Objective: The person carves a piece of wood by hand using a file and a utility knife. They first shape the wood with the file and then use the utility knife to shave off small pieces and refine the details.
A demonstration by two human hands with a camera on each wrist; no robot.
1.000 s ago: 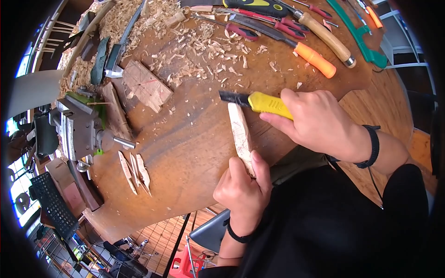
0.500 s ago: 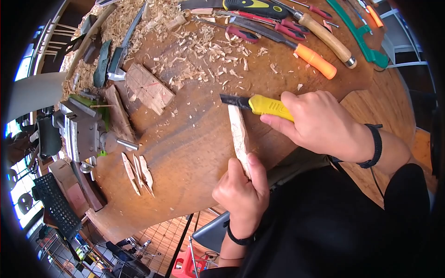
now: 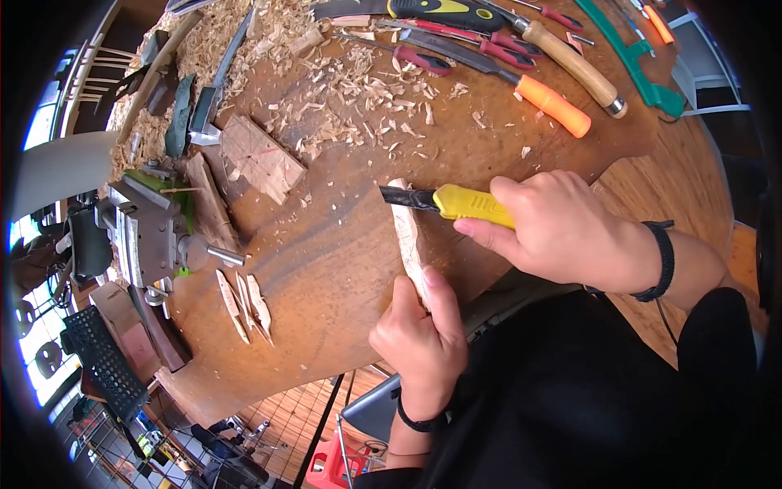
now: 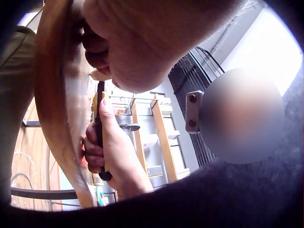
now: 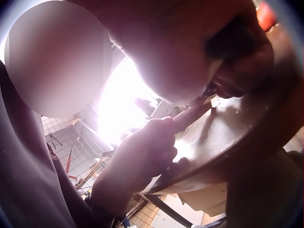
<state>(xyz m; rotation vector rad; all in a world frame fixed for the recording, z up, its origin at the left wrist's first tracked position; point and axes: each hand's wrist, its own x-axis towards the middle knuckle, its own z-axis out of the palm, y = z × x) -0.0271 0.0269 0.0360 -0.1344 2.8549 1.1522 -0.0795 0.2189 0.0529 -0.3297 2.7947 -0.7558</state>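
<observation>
My left hand grips the lower end of a pale, narrow piece of wood, its thumb lying along the wood. The piece tilts up and away from me over the table's near part, and dark lines mark its face. With my right hand I hold a yellow utility knife, its dark blade lying across the wood just below the far end. In the left wrist view the knife's handle sits in the right fist. The right wrist view shows the wood reaching from the left hand toward the blade.
Carved wood slivers lie on the left of the brown table, near a metal vise. A marked wood block and shavings lie beyond. Files, an orange-handled tool and a green saw line the far right.
The left hand and the wood have shifted slightly left and away. The blade, earlier at the wood's far tip, now crosses a little lower, with the tip showing beyond it.
</observation>
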